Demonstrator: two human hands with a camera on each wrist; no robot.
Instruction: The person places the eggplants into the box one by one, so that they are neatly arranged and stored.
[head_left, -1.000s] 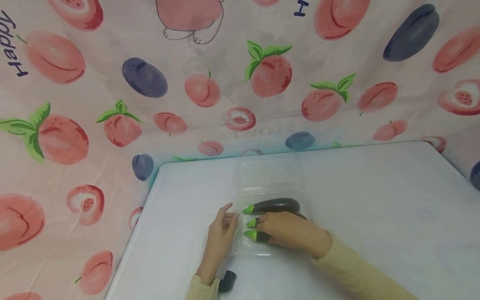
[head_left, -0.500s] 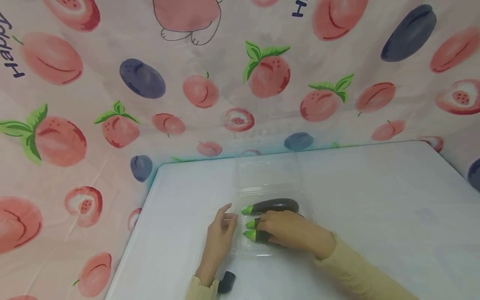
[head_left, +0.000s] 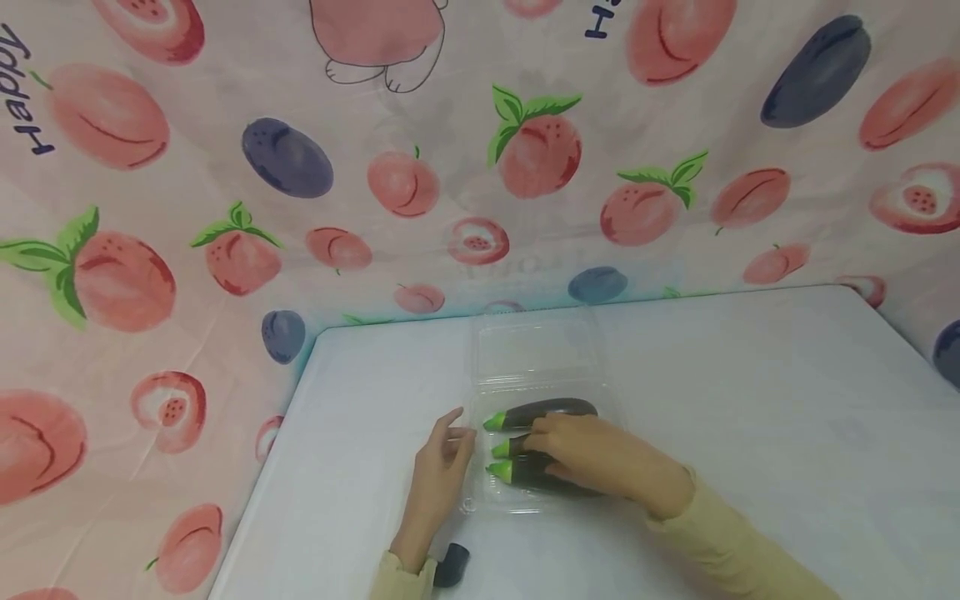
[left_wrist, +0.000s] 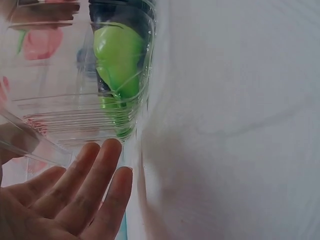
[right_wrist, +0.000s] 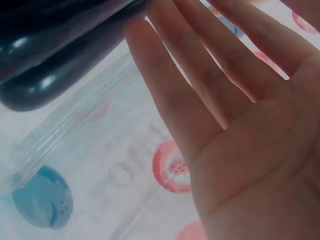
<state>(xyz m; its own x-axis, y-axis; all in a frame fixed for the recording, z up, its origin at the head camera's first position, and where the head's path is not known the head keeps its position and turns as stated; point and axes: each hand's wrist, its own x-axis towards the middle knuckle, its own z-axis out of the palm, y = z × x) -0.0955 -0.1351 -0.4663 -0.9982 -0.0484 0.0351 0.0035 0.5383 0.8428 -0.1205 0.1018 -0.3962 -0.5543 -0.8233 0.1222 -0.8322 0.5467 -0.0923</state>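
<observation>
Three dark eggplants with green caps lie side by side in a clear plastic clamshell box (head_left: 517,507), the back eggplant (head_left: 547,408), middle eggplant (head_left: 517,445) and front eggplant (head_left: 536,473). My right hand (head_left: 600,454) reaches over them from the right, its fingertips at the middle one and hiding part of it. Its fingers are extended in the right wrist view, near the dark eggplant ends (right_wrist: 50,85). At the box's left side is my left hand (head_left: 441,467), fingers relaxed, fingertips right by the clear wall. A green cap (left_wrist: 120,55) shows through that wall in the left wrist view.
The box's clear lid (head_left: 540,346) lies folded back toward the rear of the white table (head_left: 750,400). A fruit-printed cloth (head_left: 450,125) hangs behind and to the left. A black device (head_left: 452,565) sits at the left wrist.
My right hand has shifted slightly right and back, uncovering more of the front eggplant. The left hand keeps its place beside the box.
</observation>
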